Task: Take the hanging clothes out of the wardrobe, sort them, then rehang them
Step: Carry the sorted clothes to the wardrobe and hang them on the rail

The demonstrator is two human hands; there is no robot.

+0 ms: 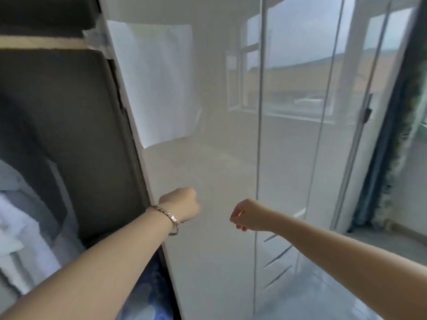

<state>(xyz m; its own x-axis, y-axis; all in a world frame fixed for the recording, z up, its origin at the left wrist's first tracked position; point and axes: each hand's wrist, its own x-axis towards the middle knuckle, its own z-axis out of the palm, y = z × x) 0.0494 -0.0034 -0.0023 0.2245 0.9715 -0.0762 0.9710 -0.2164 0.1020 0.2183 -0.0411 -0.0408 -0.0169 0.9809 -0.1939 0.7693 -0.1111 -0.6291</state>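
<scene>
- Clothes [20, 218]: pale, white and grey, bunched low at the far left inside the open wardrobe [69, 116] compartment, against a dark lining. Lie to the left of and below both hands, deeper in than either.
- Left hand [182, 204]: clenched, back of the hand toward the camera, nothing seen in it. Hovers in front of the glossy white door [208, 162], just right of its free edge; contact with the door impossible to tell. Carries a bracelet [172, 219] at the wrist.
- Right hand [242, 215]: fingers curled in, wrist bent down, grasping nothing. Hangs before the same door, near the seam with the next panel, well apart from the clothes.
- Nearer hand: the left, clearly, right beside the opening. By judgement, needs a swing leftward and inward past the door edge to reach the garments.
- Long axis of the garments: seemingly upright, as hung, but rail and hangers out of view, so not certain.
- In the way: only the door edge, standing between hands and compartment. Looks open on the left, though how wide cannot be told.
- Around: blue patterned fabric [143, 299] at the bottom by the foot of the door; dark curtain [390, 162] at the far right; window [295, 54] and a pale rectangle [157, 84] mirrored in the door's gloss.
- Stage, as a judgement: very start of the taking-out — no garment in hand yet.
</scene>
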